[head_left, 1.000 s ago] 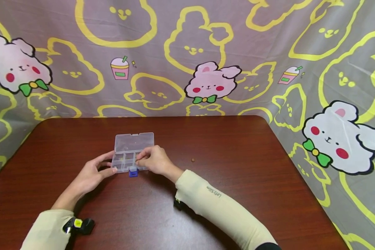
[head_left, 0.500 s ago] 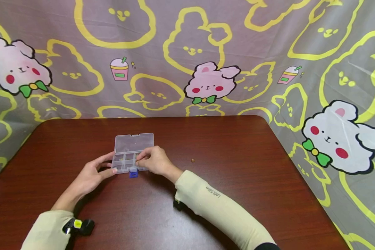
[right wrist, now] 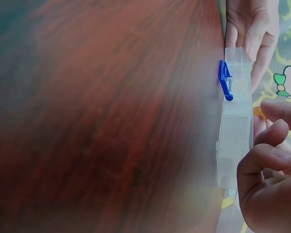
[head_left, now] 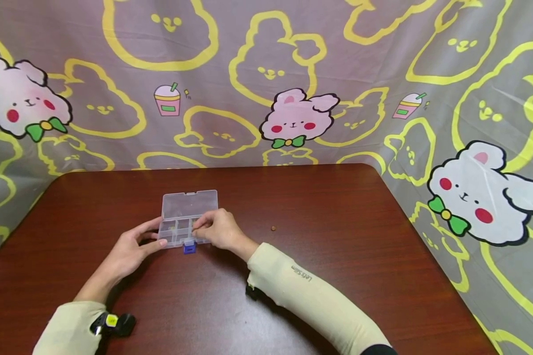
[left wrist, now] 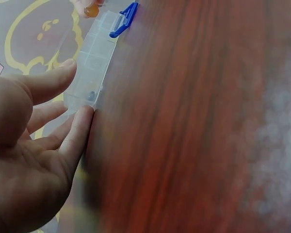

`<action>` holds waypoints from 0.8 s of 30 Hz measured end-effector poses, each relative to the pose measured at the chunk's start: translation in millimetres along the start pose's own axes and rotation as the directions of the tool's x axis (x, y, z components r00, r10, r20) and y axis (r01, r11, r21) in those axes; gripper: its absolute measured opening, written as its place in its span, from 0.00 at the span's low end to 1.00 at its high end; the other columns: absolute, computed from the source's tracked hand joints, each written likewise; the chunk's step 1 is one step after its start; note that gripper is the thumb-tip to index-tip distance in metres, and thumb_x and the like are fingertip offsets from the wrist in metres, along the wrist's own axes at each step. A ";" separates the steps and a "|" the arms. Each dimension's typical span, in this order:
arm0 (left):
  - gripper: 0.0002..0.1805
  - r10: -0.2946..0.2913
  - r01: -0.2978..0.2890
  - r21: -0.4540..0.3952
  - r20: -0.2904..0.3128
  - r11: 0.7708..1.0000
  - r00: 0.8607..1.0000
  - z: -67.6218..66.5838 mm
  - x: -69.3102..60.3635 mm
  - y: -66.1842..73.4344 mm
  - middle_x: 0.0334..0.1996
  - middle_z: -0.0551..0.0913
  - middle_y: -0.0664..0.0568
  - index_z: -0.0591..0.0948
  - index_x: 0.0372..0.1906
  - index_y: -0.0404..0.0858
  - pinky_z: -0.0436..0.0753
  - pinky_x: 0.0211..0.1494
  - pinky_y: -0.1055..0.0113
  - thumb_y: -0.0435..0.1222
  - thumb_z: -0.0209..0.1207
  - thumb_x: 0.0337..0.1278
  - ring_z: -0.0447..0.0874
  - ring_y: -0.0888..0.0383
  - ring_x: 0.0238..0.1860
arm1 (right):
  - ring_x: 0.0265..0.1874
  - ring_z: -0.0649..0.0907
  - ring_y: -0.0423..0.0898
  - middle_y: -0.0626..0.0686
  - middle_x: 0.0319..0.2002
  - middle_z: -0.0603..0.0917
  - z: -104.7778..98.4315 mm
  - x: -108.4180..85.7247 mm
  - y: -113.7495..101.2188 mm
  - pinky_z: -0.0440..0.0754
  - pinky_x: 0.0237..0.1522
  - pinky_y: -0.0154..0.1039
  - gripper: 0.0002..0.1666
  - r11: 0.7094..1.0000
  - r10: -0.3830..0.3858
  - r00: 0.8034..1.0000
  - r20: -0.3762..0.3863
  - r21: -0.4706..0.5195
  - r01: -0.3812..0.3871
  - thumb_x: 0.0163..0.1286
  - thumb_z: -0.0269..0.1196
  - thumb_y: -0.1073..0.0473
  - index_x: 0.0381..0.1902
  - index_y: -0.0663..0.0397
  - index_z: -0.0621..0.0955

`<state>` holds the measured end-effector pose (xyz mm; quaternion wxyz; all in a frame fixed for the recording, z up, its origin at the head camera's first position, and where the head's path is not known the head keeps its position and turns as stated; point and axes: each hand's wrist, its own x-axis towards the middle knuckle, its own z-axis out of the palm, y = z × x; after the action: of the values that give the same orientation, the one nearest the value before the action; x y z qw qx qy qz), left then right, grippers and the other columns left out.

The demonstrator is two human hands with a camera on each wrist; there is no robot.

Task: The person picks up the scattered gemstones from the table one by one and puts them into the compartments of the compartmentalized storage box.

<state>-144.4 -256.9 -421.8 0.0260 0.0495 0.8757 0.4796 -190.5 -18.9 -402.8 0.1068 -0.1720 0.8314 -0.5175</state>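
A clear plastic compartment box [head_left: 176, 238] stands on the table with its lid [head_left: 190, 205] raised at the back and a blue latch [head_left: 189, 248] hanging at the front. My left hand [head_left: 131, 251] holds the box's left end, thumb at the front corner and fingers at the side. Over the right-hand compartments, my right hand [head_left: 222, 229] pinches a small amber bead [left wrist: 91, 10], which the right wrist view shows partly behind the fingers. A small dark piece [left wrist: 91, 95] lies in an end compartment. Fingers hide the box's right compartments in the head view.
One small brown bead [head_left: 273, 228] lies on the dark wooden table [head_left: 328, 207], right of the box. A patterned cloth [head_left: 231, 64] hangs behind and beside the table. A black wrist camera [head_left: 125, 324] sits on the left sleeve.
Both hands and the box keep nearly the same places. The head view has shifted very slightly.
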 end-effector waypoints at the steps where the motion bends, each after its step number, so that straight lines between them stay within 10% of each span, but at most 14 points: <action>1: 0.36 -0.001 0.001 0.001 0.000 1.000 1.000 0.2 0.0 0.2 0.57 0.77 0.34 0.67 0.73 0.32 0.77 0.40 0.74 0.35 0.67 0.63 0.76 0.46 0.52 | 0.11 0.77 0.37 0.44 0.21 0.85 0.1 0.0 0.0 0.78 0.18 0.34 0.02 1.000 -0.001 1.000 -0.001 -0.002 0.001 0.59 0.73 0.65 0.32 0.56 0.89; 24: 0.39 0.001 -0.001 0.012 0.016 1.000 1.000 1.2 0.4 4.8 0.66 0.71 0.32 0.64 0.75 0.32 0.77 0.41 0.74 0.32 0.67 0.63 0.76 0.40 0.54 | 0.09 0.75 0.35 0.45 0.19 0.83 -1.7 -4.0 -2.6 0.77 0.17 0.32 0.02 1.000 -0.012 1.000 0.021 -0.015 0.013 0.60 0.72 0.66 0.32 0.59 0.88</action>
<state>-144.4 -253.3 -418.4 0.0325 0.0538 0.8783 0.4739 -186.9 -17.0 -399.7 0.1107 -0.1833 0.8331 -0.5100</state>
